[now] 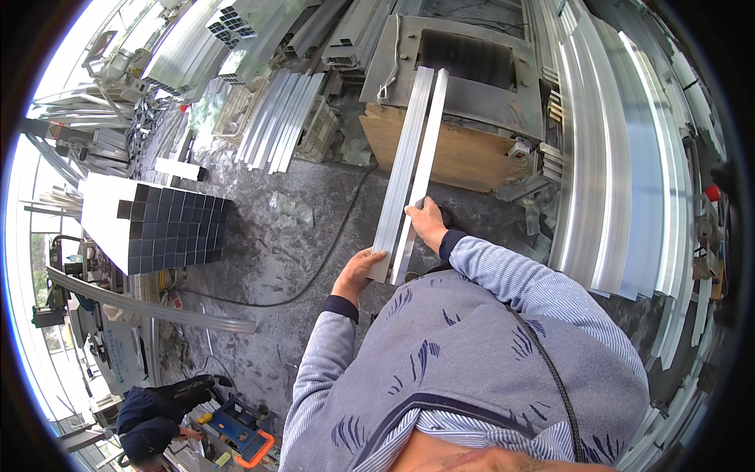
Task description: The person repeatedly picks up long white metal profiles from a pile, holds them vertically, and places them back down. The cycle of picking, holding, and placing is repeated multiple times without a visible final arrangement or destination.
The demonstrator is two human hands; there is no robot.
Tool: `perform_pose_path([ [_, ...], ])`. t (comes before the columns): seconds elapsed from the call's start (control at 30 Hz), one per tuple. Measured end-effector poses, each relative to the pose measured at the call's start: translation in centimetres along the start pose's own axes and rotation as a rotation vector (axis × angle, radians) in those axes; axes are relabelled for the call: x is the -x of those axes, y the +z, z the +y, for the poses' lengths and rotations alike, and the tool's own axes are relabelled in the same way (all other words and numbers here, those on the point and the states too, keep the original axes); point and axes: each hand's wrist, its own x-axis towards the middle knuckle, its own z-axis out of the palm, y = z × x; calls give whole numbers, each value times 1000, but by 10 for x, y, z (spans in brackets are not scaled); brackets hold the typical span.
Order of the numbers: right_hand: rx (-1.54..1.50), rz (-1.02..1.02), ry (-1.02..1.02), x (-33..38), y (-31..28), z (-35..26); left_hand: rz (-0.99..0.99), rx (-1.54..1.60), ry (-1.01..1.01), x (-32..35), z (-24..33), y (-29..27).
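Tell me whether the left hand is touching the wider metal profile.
Touching: the head view shows the left hand with its fingers resting over the left edge of the wider metal profile.

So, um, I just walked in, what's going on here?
Someone is handling two long silvery metal profiles side by side. The left hand holds the wider, grooved profile near its near end; the right hand is on the narrower profile. Their far ends extend over a metal-topped, wood-sided unit. At lower left, another person bends beside a blue-and-orange toolbox.
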Motion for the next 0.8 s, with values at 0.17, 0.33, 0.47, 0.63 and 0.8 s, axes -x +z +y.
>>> perform_pose_path([
  [0.17,-9,-144,-120,-9,0,31,10,-57,-14,0,-1,5],
  [0.33,10,-157,-147,-15,-4,46,-2,-156,20,-4,-12,17],
  [0.47,229,-175,0,-9,-19,21,-17,-488,39,-10,-23,27],
  [0.63,644,202,-524,-10,-28,-33,35,-392,-22,-19,-37,33],
  [0.8,975,105,-497,-23,-6,-61,37,-342,3,-37,-28,39],
])
